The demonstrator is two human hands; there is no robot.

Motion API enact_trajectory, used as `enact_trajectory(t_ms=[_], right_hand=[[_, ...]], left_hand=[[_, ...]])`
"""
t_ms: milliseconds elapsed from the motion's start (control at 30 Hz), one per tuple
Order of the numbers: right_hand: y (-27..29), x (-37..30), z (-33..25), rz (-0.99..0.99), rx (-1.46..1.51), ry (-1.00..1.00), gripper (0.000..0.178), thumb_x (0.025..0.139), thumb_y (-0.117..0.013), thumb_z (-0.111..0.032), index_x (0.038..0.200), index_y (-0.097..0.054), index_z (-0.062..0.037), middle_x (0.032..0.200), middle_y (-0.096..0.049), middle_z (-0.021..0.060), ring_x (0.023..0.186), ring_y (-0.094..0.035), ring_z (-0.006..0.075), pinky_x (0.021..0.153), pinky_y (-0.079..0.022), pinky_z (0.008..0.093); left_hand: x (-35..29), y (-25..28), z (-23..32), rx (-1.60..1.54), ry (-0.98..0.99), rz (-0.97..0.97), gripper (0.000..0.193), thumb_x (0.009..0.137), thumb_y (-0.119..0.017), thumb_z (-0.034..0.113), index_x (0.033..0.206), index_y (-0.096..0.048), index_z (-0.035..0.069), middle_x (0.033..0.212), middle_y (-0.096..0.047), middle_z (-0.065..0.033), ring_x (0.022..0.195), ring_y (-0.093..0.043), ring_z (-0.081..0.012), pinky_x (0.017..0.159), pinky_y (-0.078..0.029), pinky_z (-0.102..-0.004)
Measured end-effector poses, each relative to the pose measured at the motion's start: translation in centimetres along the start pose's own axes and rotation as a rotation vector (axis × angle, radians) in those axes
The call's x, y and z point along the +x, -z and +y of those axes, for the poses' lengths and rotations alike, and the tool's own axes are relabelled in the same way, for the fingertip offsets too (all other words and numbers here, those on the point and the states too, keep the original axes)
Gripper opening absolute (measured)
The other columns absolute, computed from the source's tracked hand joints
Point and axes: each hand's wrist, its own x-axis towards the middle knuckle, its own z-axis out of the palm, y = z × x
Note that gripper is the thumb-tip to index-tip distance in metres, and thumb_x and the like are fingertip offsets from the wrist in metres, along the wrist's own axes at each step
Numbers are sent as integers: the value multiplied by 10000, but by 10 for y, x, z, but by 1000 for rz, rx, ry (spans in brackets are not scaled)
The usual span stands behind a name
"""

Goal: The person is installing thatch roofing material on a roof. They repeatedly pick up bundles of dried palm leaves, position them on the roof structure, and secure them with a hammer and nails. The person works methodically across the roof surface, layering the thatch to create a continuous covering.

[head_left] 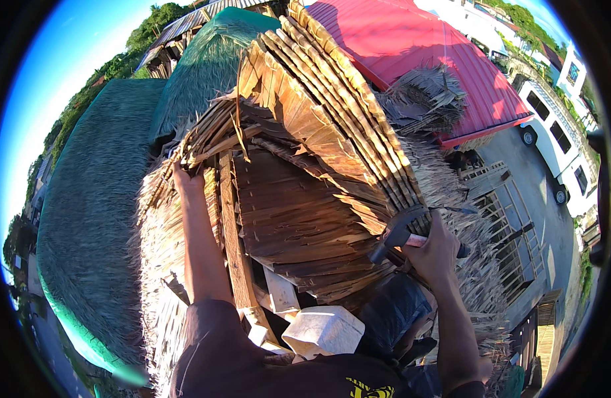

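Note:
My right hand (432, 251) is closed round a hammer (399, 239) with a dark head and a pinkish handle. It is beside the lower end of a stack of brown palm-leaf thatch panels (338, 99), whose pole-like folded edges lie side by side and slant up and away. My left arm reaches forward, and my left hand (188, 178) grips the ragged left end of the dried thatch (216, 132); its fingertips are partly hidden. Between my arms, a wooden beam (230, 232) runs up under the thatch, next to the dark underside of a leaf panel (299, 219).
A whitish, box-like container (324, 330) sits close to my body, near dark cloth-covered legs (395, 308). Pale thatch slopes down both sides. Green-edged thatched roofs (93, 219) stand left, a red metal roof (425, 53) beyond. Far below right are a bamboo frame (511, 232) and a white van (557, 142).

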Motion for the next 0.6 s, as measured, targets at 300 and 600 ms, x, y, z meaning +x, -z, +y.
enact_trajectory(t_ms=[300,600], right_hand=[[-15,-7,-13,36,75,-89,727,624,-882,-280,1185,-538,26,806,-676,202,801,-678,425,700,-498,495],[-24,-8,-21,34,23,-26,582,636,-872,-257,1035,-537,3,773,-657,193,758,-655,435,677,-488,493]], left_hand=[[37,-106,-55,122,-132,417,673,874,-722,388,1369,-416,48,1286,-636,-142,1143,-629,-356,955,-523,-534],[113,-30,-122,564,456,-121,335,1027,-554,352,1272,-573,124,1123,-668,-129,904,-714,-269,829,-609,-461]])
